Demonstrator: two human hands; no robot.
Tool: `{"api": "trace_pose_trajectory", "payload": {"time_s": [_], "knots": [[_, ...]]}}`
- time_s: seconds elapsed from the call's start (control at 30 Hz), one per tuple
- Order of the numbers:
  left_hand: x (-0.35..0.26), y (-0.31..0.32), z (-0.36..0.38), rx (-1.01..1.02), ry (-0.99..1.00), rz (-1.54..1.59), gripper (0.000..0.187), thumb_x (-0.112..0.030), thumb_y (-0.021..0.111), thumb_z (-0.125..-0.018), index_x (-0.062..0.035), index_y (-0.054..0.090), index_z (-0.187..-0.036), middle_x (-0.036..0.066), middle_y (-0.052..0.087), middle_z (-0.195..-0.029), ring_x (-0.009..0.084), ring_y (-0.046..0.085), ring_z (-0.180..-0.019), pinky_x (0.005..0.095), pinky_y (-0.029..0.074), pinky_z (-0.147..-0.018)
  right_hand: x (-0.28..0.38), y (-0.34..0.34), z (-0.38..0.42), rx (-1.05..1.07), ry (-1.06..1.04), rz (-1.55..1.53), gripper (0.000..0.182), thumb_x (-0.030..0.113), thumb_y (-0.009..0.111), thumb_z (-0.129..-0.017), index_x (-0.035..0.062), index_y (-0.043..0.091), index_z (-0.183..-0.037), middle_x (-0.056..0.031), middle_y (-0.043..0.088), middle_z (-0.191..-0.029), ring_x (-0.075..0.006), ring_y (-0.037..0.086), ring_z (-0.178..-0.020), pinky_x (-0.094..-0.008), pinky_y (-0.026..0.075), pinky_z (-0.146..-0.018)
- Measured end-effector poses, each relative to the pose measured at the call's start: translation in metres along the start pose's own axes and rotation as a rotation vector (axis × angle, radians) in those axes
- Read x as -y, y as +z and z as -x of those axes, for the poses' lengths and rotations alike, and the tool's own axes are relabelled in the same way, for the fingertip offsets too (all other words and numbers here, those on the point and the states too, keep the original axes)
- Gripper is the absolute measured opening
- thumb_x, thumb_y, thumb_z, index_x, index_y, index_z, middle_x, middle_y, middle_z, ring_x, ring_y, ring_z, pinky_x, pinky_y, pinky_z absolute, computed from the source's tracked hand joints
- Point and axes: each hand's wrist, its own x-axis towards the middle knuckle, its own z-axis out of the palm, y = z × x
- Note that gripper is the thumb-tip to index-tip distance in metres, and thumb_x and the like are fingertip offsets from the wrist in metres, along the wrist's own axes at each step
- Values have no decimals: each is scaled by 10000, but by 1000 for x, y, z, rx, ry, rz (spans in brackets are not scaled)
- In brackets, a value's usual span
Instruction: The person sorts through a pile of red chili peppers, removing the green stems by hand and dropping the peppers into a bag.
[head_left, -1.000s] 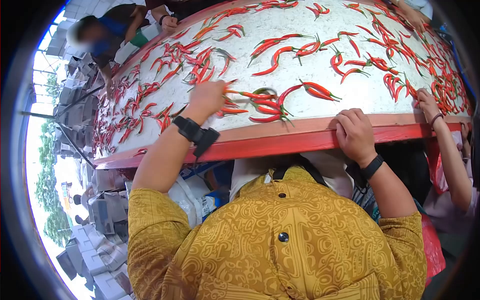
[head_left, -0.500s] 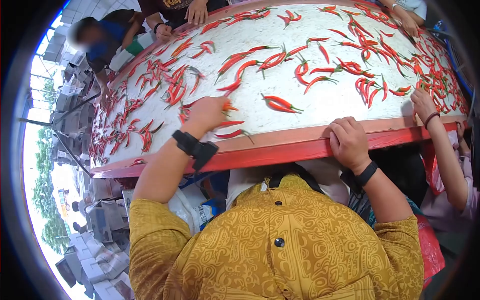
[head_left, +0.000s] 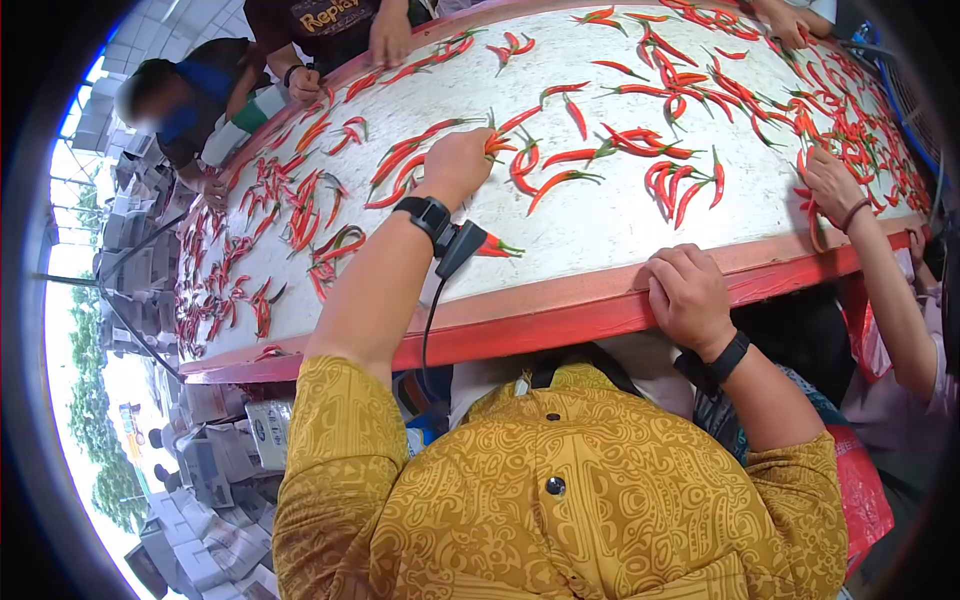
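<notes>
My left hand [head_left: 458, 168] reaches out over the white sorting surface [head_left: 600, 235], fingers closed round red chillies [head_left: 497, 146] that poke out past the fingertips. Several more chillies lie close by, to the left of it and on its right. Below my left wrist, a pair of chillies [head_left: 497, 247] shows partly behind the dark device strapped there. My right hand [head_left: 690, 300] rests on the red rim [head_left: 560, 315] at the near side, fingers curled over the edge; no chilli shows in it.
Loose red chillies [head_left: 685, 185] are spread over the long surface, densest at both ends. A co-worker's hand [head_left: 832, 185] works among chillies at the right. Other people's hands [head_left: 303, 86] are along the far edge. Paper-wrapped stacks [head_left: 215, 465] stand at lower left.
My left hand has moved forward and slightly right, away from the near rim, with chillies at its fingertips. My right hand stays on the rim. The co-worker's hand at right has shifted slightly.
</notes>
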Motion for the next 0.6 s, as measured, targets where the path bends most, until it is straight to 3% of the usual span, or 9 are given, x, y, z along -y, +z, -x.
{"api": "trace_pose_trajectory", "payload": {"time_s": [0.1, 0.3, 0.37, 0.43, 0.5, 0.53, 0.6], "knots": [[-1, 11, -18, 15, -21, -35, 236, -164, 612, -788, -121, 665, -1013, 175, 665, -888, 339, 638, -855, 447, 500, -732, -14, -8, 4, -2, 1, -5, 99, 67, 601, -733, 47, 577, -827, -71, 604, -877, -253, 565, -822, -372, 459, -709], [0, 3, -45, 208, -42, -140, 202, -207, 638, -792, -58, 690, -919, 190, 672, -918, 356, 645, -854, 442, 507, -753, -43, -23, 15, 1, 5, -5, 107, 67, 605, -735, 47, 580, -837, -75, 603, -884, -259, 563, -833, -375, 459, -723], [2, -1, -38, 100, -7, 115, 248, -230, 687, -777, -74, 689, -969, 163, 665, -863, 253, 654, -792, 380, 500, -727, -54, -29, 18, 16, -1, -23, 105, 70, 606, -738, 48, 581, -838, -76, 603, -885, -260, 562, -837, -376, 458, -728], [-2, -29, -11, -84, -126, 703, 160, -170, 664, -838, -26, 678, -906, 0, 598, -695, 84, 546, -656, 264, 475, -629, -63, -34, 21, 21, 3, -15, 86, 76, 604, -748, 57, 583, -829, -77, 605, -886, -264, 561, -838, -379, 457, -733], [-2, -69, 36, -211, -254, 1198, 156, -141, 657, -856, -45, 604, -967, -41, 507, -634, 38, 465, -563, 220, 412, -520, -70, -43, 23, 56, -13, -22, 76, 79, 602, -758, 61, 589, -830, -78, 607, -891, -269, 563, -844, -383, 458, -742], [8, -91, 69, -205, -200, 1390, 201, -164, 670, -858, -24, 623, -995, -17, 553, -661, 53, 504, -555, 212, 387, -500, -73, -45, 23, 65, -3, -8, 66, 81, 600, -769, 64, 594, -832, -79, 609, -896, -274, 565, -850, -386, 459, -751], [7, -120, 131, -398, -149, 1515, 95, -112, 557, -928, -51, 570, -999, -34, 461, -634, 67, 401, -560, 228, 327, -547, -85, -47, 27, 108, -40, -26, 60, 76, 593, -781, 66, 600, -839, -84, 612, -905, -280, 565, -864, -391, 458, -763]]}}
